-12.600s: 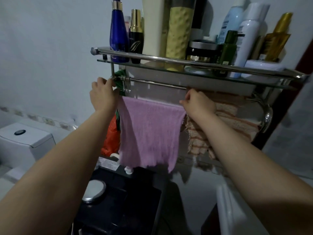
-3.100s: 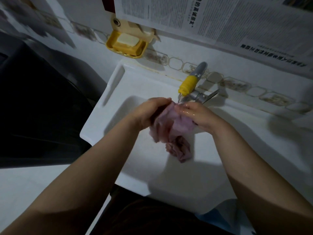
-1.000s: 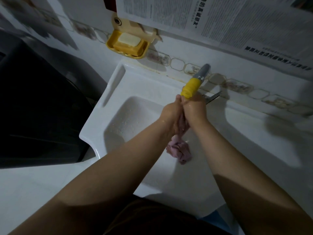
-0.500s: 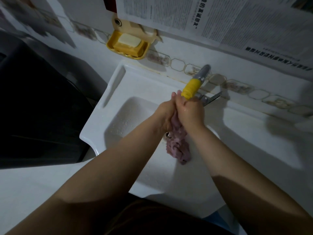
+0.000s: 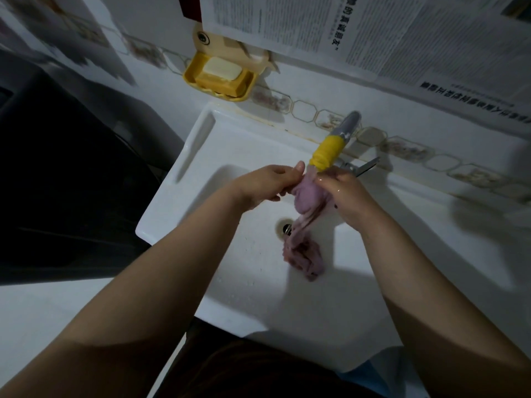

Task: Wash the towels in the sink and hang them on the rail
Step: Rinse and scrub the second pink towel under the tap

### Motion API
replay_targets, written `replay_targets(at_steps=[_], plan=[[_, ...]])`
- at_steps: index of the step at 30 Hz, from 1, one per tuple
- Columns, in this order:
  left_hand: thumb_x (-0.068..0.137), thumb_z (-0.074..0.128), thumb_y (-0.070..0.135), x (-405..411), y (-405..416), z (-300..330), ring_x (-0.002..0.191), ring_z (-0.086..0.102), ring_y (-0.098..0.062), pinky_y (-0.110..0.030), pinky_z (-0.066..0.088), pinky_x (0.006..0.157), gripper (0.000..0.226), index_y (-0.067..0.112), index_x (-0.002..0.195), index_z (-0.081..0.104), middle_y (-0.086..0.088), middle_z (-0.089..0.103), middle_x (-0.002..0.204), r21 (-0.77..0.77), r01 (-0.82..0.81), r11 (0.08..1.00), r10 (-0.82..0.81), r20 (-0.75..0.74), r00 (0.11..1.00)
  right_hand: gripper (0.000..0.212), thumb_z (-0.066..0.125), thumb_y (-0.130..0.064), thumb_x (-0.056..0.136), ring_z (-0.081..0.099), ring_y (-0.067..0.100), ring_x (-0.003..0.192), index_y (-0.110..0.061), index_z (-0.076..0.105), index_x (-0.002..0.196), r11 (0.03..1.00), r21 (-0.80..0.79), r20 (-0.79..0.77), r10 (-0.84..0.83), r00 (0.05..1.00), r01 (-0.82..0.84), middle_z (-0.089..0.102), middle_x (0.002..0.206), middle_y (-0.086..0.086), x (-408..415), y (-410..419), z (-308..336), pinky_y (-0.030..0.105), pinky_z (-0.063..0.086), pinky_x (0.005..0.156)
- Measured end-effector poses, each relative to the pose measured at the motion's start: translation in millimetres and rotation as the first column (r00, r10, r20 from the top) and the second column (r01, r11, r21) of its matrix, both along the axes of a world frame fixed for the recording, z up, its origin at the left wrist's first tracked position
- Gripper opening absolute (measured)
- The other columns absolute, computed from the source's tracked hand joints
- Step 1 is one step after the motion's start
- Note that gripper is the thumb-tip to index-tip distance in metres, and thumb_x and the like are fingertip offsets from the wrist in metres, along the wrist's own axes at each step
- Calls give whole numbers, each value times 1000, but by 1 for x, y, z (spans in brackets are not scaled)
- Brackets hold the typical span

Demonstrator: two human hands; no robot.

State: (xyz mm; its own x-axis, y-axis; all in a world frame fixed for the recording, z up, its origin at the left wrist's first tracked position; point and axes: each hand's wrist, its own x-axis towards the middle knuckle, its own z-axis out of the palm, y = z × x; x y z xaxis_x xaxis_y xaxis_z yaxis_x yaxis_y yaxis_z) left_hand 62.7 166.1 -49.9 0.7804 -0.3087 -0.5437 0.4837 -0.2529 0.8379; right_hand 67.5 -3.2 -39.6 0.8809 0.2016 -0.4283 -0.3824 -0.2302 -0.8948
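Pink towel (image 5: 309,193) sits bunched under the yellow-tipped tap (image 5: 327,152) — left hand (image 5: 264,186) and right hand (image 5: 343,193) both grip it, its tail trailing into the white sink (image 5: 184,202). Washing appears underway; wringing and hanging on the rail — unseen here — remain.

A white ceramic sink (image 5: 184,196) is set against the tiled wall, with a grey tap with a yellow rubber spout (image 5: 330,150) at its back edge and a yellow plastic soap dish (image 5: 219,79) holding a pale bar of soap (image 5: 221,68) on the wall behind and to the left. Under the spout the left hand (image 5: 265,186) and right hand (image 5: 343,191) hold a bunched pink towel (image 5: 309,193) between them, its lower end trailing into the basin just right of the round metal drain (image 5: 284,228). Printed newspaper sheets (image 5: 373,33) hang on the wall above.
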Motion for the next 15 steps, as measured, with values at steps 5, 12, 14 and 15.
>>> replay_targets(at_steps=[5,12,14,15], plan=[[100,43,34,-10,-4,-10,86,63,-13,-28,49,87,32,9,96,62,-4,66,91,-282,-103,954,96,-37,995,22,46,-14,98,69,16,82,-10,65,87,935,327,-102,-112,988,139,73,83,3,9,-4,5,31,55,81],[95,56,36,-17,-17,-11,55,39,-12,-23,40,57,36,17,65,48,2,41,59,-267,-315,911,319,-30,947,21,57,-28,94,67,18,83,-17,68,80,962,132,-13,-238,971,238,72,85,5,20,-12,-3,35,53,81],[92,56,44,-15,-16,-10,68,46,-14,-28,42,68,40,12,70,54,-2,49,70,-194,-337,921,355,67,932,23,60,-34,91,66,15,80,-18,66,76,963,25,45,-270,962,269,71,80,1,23,-15,-4,32,52,78],[90,56,49,-14,-15,-9,72,47,-17,-31,43,72,49,3,73,55,-7,51,74,-185,-345,920,368,111,923,25,60,-36,91,65,14,79,-18,66,76,963,-11,69,-268,961,269,70,79,0,24,-16,-5,31,51,78]])
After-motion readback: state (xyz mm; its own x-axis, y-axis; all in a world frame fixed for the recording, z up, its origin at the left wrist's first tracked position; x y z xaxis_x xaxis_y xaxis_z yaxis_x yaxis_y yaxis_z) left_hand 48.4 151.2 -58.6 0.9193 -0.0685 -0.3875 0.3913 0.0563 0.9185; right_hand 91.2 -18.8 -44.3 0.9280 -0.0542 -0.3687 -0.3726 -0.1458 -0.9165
